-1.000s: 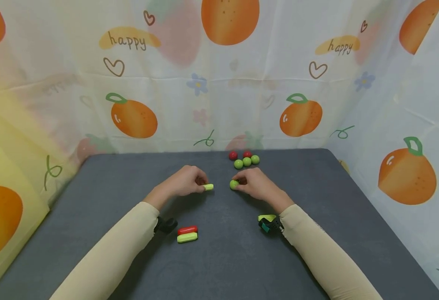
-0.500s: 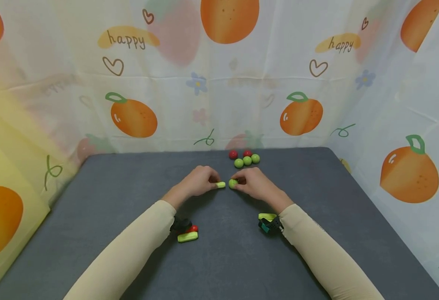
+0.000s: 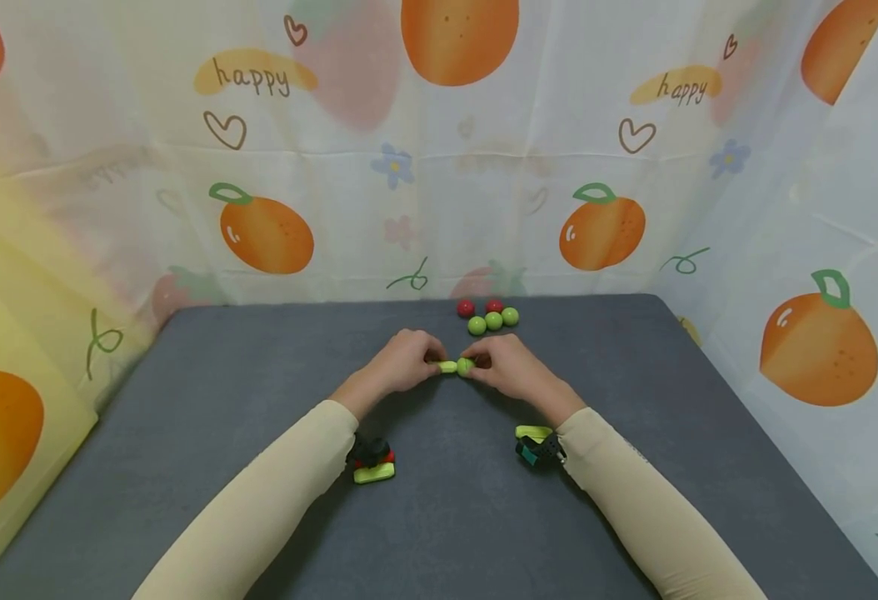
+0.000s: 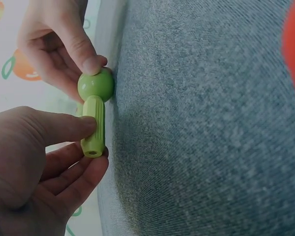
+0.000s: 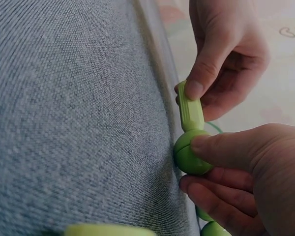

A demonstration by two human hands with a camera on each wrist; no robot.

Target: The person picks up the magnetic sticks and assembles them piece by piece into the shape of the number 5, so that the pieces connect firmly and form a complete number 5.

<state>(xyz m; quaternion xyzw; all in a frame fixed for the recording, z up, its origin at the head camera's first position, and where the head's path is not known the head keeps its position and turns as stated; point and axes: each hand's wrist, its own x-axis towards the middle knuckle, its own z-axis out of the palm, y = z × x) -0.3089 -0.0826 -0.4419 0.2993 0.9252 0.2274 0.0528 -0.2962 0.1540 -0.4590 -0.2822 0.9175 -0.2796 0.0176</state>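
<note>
Pinching a ribbed yellow-green rod [image 4: 100,118] between thumb and fingers, the left hand [image 3: 407,362] leaves one end bare, presumably to meet the green ball [image 4: 96,85]. The right hand [image 3: 512,369] pinches that ball, apparently to brace it. Rod and ball touch, both towards the table's [image 3: 446,508] far edge; whether joined cannot be told. Loose balls [image 3: 493,321] cluster at that edge, right of its middle, likely for easy reach.

The right hand [image 5: 278,169] pinches a grooved green ball [image 5: 188,160], while the left hand [image 5: 236,49] holds a ribbed light-green rod [image 5: 191,110] end-on against it. More green balls [image 5: 215,229] show below; a light-green piece [image 5: 110,230] crosses the worktop's [image 5: 78,113] bottom edge of view.
</note>
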